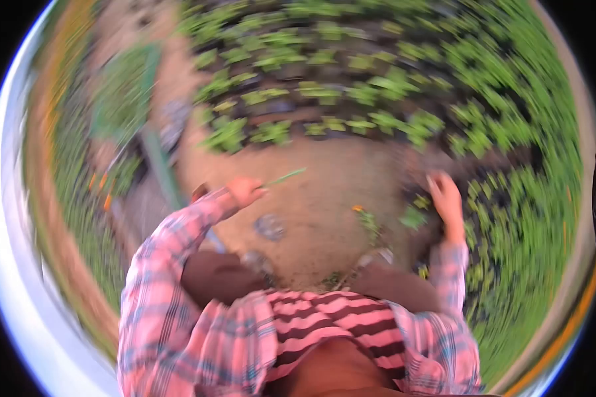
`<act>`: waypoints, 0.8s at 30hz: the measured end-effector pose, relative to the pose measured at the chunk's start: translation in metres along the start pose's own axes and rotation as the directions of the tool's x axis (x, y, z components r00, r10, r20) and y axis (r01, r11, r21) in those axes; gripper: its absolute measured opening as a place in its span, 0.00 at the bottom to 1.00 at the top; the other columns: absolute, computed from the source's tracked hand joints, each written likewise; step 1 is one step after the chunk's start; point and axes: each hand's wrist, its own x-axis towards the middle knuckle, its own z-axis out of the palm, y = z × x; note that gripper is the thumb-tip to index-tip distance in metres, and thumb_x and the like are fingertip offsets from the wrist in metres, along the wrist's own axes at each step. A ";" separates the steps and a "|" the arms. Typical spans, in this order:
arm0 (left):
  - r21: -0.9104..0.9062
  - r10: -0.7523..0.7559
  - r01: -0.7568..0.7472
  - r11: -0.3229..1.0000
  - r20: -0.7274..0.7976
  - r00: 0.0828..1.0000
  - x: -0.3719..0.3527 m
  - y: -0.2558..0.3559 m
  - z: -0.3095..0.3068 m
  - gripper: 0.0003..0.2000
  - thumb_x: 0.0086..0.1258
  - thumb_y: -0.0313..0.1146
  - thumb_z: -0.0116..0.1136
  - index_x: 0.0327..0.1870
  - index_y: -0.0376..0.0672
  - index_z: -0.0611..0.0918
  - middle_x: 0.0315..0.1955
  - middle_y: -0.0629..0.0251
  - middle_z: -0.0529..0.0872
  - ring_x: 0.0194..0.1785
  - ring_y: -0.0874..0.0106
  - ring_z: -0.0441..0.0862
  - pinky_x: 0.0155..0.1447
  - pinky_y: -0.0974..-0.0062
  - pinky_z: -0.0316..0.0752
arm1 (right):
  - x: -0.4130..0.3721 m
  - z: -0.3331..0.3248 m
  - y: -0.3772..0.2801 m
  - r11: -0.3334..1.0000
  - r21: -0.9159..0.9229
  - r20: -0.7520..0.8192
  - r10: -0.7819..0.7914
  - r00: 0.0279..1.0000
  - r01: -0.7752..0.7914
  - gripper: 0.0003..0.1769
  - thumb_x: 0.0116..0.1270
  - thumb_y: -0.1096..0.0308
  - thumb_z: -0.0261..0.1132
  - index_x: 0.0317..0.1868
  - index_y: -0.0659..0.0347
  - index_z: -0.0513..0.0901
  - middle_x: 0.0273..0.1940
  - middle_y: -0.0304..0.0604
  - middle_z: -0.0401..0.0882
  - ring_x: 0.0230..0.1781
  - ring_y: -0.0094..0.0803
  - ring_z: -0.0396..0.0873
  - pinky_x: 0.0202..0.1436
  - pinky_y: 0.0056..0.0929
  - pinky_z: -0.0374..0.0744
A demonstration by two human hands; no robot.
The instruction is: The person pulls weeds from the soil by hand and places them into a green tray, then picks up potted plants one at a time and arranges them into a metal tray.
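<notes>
My left hand [246, 191] is closed round a thin green stem [287, 176], which points to the right over the bare soil. On the right, my right hand [446, 196] reaches over the edge of the planted bed, near a small leafy plant [414, 218]. Its fingers are bent and blurred, and whether they hold anything is hidden. Between my hands lies a plant with an orange flower [357, 209] on the soil [324, 175].
Rows of seedlings [311, 56] fill the bed ahead and to the right. At the left are a green crate [153, 63], a green bar [160, 165] and orange flowers [107, 200]. A greyish round object [269, 227] lies near my feet.
</notes>
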 end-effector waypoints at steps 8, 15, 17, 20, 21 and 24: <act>-0.751 -0.594 0.539 0.382 0.247 0.766 -0.220 -0.013 0.147 0.15 0.67 0.46 0.53 0.41 0.43 0.80 0.30 0.53 0.83 0.36 0.57 0.82 0.40 0.60 0.74 | -0.001 -0.001 0.020 0.993 -0.085 0.442 -0.033 0.896 0.079 0.22 0.58 0.78 0.63 0.55 0.66 0.76 0.48 0.51 0.81 0.50 0.38 0.79 0.56 0.31 0.73; -0.691 -0.721 0.702 0.170 0.398 0.567 -0.311 0.007 0.288 0.15 0.66 0.46 0.53 0.40 0.42 0.80 0.29 0.52 0.83 0.35 0.59 0.82 0.40 0.60 0.75 | 0.049 0.000 0.060 0.986 -0.095 0.651 0.167 0.740 -0.138 0.23 0.60 0.79 0.61 0.58 0.67 0.74 0.49 0.52 0.80 0.47 0.34 0.80 0.51 0.32 0.78; -0.668 -0.723 0.731 0.140 0.436 0.536 -0.329 0.015 0.313 0.15 0.66 0.46 0.53 0.39 0.42 0.80 0.29 0.52 0.83 0.35 0.59 0.82 0.40 0.61 0.75 | 0.034 -0.006 -0.024 0.931 -0.142 0.616 0.349 0.706 -0.337 0.21 0.62 0.78 0.59 0.57 0.67 0.74 0.46 0.51 0.80 0.40 0.35 0.81 0.37 0.34 0.85; -0.640 -0.719 0.755 0.140 0.459 0.522 -0.343 0.018 0.333 0.15 0.66 0.46 0.52 0.39 0.42 0.80 0.29 0.52 0.83 0.35 0.60 0.82 0.40 0.61 0.75 | 0.041 0.000 -0.017 0.939 -0.323 0.594 0.300 0.746 -0.121 0.20 0.63 0.78 0.53 0.56 0.66 0.76 0.40 0.48 0.78 0.33 0.34 0.80 0.30 0.39 0.87; -0.638 -0.715 0.756 0.149 0.458 0.528 -0.344 0.019 0.337 0.15 0.65 0.46 0.52 0.39 0.42 0.80 0.29 0.52 0.83 0.35 0.60 0.82 0.40 0.61 0.75 | 0.045 0.000 -0.012 0.939 -0.323 0.592 0.300 0.748 -0.121 0.20 0.63 0.78 0.53 0.56 0.66 0.76 0.40 0.48 0.78 0.33 0.34 0.80 0.30 0.39 0.87; -0.643 -0.703 0.738 0.204 0.428 0.568 -0.332 0.017 0.340 0.15 0.65 0.46 0.52 0.38 0.41 0.80 0.28 0.52 0.83 0.34 0.60 0.82 0.40 0.61 0.76 | 0.052 0.000 -0.008 0.952 -0.223 0.657 0.307 0.688 -0.212 0.19 0.62 0.80 0.53 0.55 0.68 0.76 0.39 0.48 0.79 0.32 0.36 0.81 0.30 0.38 0.87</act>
